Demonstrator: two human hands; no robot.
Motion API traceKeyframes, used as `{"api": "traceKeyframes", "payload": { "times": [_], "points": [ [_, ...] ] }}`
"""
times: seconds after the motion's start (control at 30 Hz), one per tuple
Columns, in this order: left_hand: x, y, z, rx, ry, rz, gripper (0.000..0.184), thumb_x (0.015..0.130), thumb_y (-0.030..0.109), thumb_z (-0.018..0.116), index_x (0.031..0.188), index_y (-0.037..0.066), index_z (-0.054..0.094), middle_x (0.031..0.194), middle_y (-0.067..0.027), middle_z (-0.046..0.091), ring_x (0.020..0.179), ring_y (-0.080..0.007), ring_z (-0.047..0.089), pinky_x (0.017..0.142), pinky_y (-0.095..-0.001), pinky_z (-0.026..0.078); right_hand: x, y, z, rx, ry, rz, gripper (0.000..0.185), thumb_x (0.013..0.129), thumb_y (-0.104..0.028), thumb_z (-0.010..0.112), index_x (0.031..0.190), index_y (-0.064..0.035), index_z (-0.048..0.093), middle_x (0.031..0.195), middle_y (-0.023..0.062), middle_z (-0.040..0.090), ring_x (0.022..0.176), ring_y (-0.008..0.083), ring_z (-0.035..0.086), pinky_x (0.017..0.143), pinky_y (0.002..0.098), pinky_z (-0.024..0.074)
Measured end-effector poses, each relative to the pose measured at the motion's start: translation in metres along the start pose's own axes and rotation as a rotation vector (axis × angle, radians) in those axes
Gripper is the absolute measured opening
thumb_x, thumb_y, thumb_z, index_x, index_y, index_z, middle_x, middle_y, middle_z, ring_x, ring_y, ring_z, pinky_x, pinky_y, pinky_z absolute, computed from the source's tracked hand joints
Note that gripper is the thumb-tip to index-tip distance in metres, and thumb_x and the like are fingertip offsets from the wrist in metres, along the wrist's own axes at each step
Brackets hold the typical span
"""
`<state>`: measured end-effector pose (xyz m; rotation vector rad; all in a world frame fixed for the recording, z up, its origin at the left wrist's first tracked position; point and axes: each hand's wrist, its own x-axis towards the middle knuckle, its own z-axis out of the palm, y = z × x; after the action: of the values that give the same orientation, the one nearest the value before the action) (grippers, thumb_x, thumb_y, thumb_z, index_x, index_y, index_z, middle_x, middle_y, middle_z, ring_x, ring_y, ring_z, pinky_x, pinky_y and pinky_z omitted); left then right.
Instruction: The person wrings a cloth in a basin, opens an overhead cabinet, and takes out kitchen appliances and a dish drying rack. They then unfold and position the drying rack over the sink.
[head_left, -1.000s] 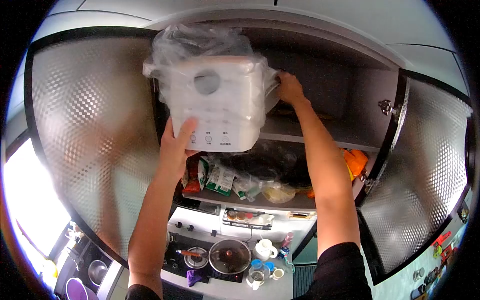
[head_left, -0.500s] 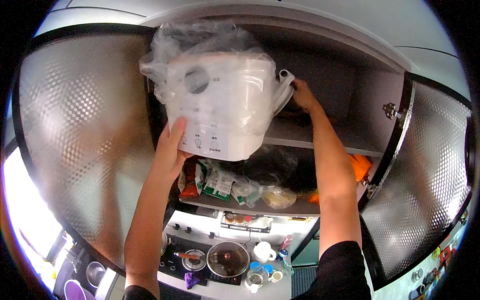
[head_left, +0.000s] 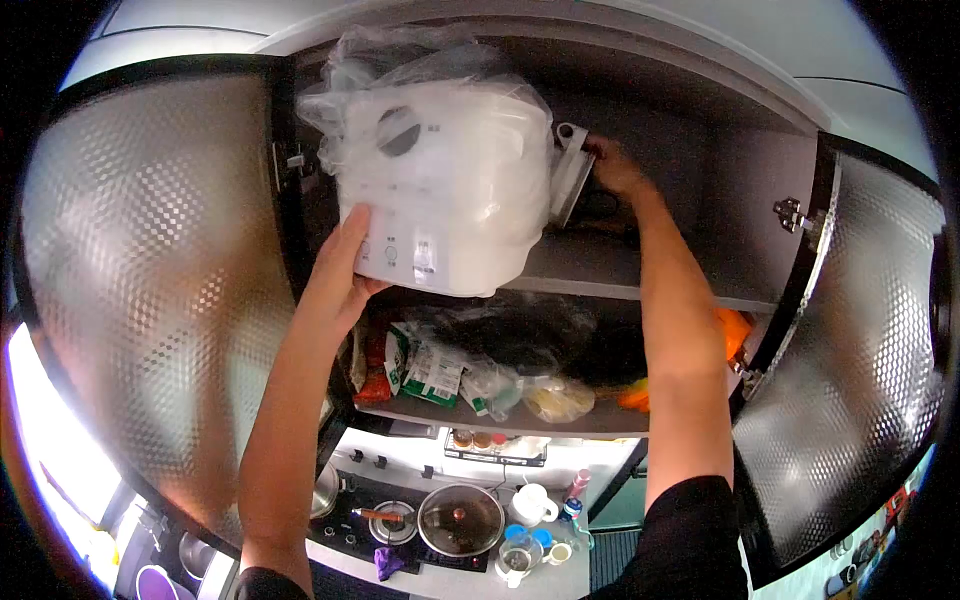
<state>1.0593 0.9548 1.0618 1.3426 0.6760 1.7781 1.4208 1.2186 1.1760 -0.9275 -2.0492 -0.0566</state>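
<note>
Evidently, the boxy white plastic-wrapped appliance (head_left: 455, 190) is up before the open grey cupboard (head_left: 750, 200), not set down; the left hand (head_left: 342, 268) clasps its lower edge, the right hand (head_left: 622, 172) curls beside its white handle (head_left: 572, 185), grip unclear.

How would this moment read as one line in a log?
left hand: holding white appliance | right hand: at white handle-like piece, grip unclear | clear plastic: around appliance | cupboard doors: open

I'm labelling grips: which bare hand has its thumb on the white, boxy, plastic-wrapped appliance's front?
The left hand, gripping the appliance low; the right hand is at the pale, ring-ended part alongside.
</note>
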Motion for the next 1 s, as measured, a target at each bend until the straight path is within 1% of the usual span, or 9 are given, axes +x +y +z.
{"api": "traceKeyframes", "payload": {
  "times": [0.1,0.13,0.2,0.3,0.33,0.43,0.6,0.9,1.0],
  "points": [
    [0.022,-0.007,-0.004,0.036,-0.026,-0.011,0.060,0.094,0.052,0.058,0.129,0.004,0.053,0.118,-0.0110,0.065,0.107,-0.0215,0.065,0.089,-0.0387,0.055,0.026,0.030,0.003,0.045,-0.091,-0.097,0.042,0.092,-0.008,0.055,0.134,-0.0064,0.056,0.131,0.0199,0.060,0.123,0.0338,0.055,0.107,0.0435,0.0422],
    [0.027,-0.006,-0.003,0.041,-0.022,-0.019,0.061,0.094,0.053,0.058,0.129,0.004,0.053,0.119,-0.0110,0.064,0.107,-0.0217,0.065,0.090,-0.0391,0.054,0.029,0.039,0.005,0.001,-0.047,-0.099,0.043,0.091,-0.009,0.056,0.134,-0.0067,0.056,0.130,0.0197,0.060,0.123,0.0342,0.056,0.106,0.0436,0.0425],
    [0.037,-0.005,-0.001,0.029,-0.079,-0.019,0.064,0.094,0.055,0.057,0.134,0.005,0.051,0.124,-0.0105,0.063,0.110,-0.0220,0.063,0.094,-0.0406,0.052,0.019,0.030,0.001,-0.092,0.035,-0.092,0.044,0.090,-0.010,0.058,0.134,-0.0073,0.056,0.128,0.0192,0.061,0.121,0.0348,0.057,0.106,0.0437,0.0429],
    [0.050,-0.003,-0.005,0.064,-0.122,-0.018,0.066,0.095,0.056,0.055,0.137,0.006,0.049,0.128,-0.0093,0.062,0.115,-0.0216,0.061,0.097,-0.0411,0.050,0.008,0.013,-0.014,-0.018,-0.076,-0.081,0.049,0.087,-0.012,0.058,0.136,-0.0086,0.055,0.126,0.0196,0.062,0.117,0.0357,0.059,0.103,0.0444,0.0450],
    [0.063,-0.008,-0.017,0.070,-0.133,-0.049,0.068,0.095,0.059,0.053,0.139,0.006,0.048,0.130,-0.0074,0.061,0.120,-0.0215,0.058,0.102,-0.0415,0.046,0.014,0.027,-0.012,-0.036,-0.064,-0.050,0.049,0.087,-0.012,0.057,0.136,-0.0088,0.055,0.126,0.0196,0.062,0.116,0.0351,0.059,0.101,0.0444,0.0458],
    [0.078,-0.003,-0.021,0.105,-0.119,-0.154,0.070,0.093,0.062,0.052,0.142,0.013,0.046,0.138,-0.0038,0.055,0.123,-0.0196,0.054,0.103,-0.0412,0.044,0.027,0.066,-0.011,-0.069,-0.031,0.052,0.051,0.086,-0.012,0.056,0.136,-0.0091,0.055,0.125,0.0196,0.062,0.114,0.0330,0.060,0.098,0.0442,0.0475],
    [0.078,-0.003,-0.010,0.093,-0.059,-0.159,0.072,0.090,0.065,0.056,0.142,0.017,0.046,0.140,-0.0025,0.052,0.126,-0.0188,0.049,0.104,-0.0390,0.042,0.013,0.042,-0.022,0.131,-0.010,0.153,0.051,0.084,-0.009,0.057,0.135,-0.0080,0.056,0.123,0.0171,0.064,0.112,0.0289,0.060,0.097,0.0430,0.0474],
    [0.090,-0.009,-0.026,0.069,-0.080,-0.204,0.081,0.085,0.066,0.063,0.145,0.015,0.043,0.141,-0.0043,0.050,0.130,-0.0207,0.044,0.110,-0.0426,0.035,-0.016,0.004,-0.032,0.283,-0.035,0.160,0.033,0.095,-0.013,0.051,0.125,-0.0079,0.064,0.122,0.0091,0.065,0.112,0.0234,0.058,0.102,0.0396,0.0426],
    [0.096,-0.012,-0.030,0.028,-0.137,-0.213,0.081,0.085,0.065,0.063,0.145,0.015,0.042,0.142,-0.0044,0.049,0.132,-0.0214,0.043,0.111,-0.0442,0.034,0.001,0.038,-0.027,0.388,-0.017,0.183,0.032,0.097,-0.015,0.047,0.122,-0.0083,0.066,0.118,0.0066,0.067,0.110,0.0211,0.059,0.102,0.0384,0.0415]
  ]
}}
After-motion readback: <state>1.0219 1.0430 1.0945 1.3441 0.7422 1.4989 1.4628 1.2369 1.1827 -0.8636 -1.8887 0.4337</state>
